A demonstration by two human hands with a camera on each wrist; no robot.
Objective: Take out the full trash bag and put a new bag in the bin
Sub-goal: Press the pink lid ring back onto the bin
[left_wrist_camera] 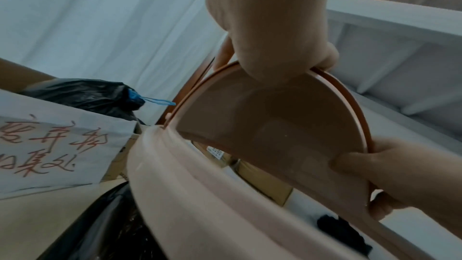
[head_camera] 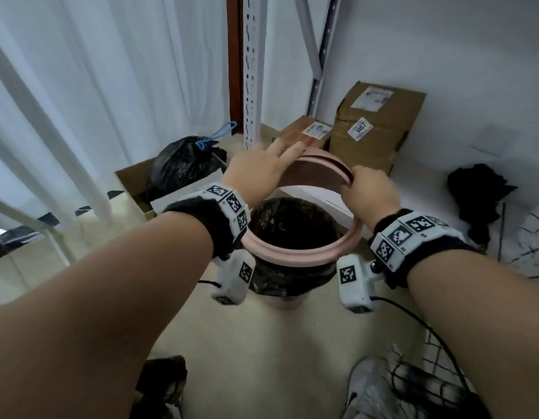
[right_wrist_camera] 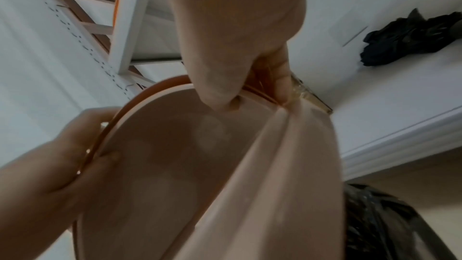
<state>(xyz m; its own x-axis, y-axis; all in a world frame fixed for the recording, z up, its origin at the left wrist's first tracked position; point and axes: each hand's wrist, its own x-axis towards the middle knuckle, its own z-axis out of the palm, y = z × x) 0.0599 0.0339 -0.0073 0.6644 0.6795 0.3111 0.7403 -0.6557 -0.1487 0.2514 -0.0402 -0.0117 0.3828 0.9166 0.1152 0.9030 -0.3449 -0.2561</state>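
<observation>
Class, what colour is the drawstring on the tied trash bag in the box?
Blue, the drawstring shows best in the head view.

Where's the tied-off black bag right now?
In the head view, the tied black bag sits in an open cardboard box on the floor, left of the bin.

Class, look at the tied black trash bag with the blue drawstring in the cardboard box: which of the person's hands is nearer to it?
Left. The left hand holds the pink bin lid on the side toward the tied black bag; the right hand holds the lid's opposite side, farther away.
</observation>
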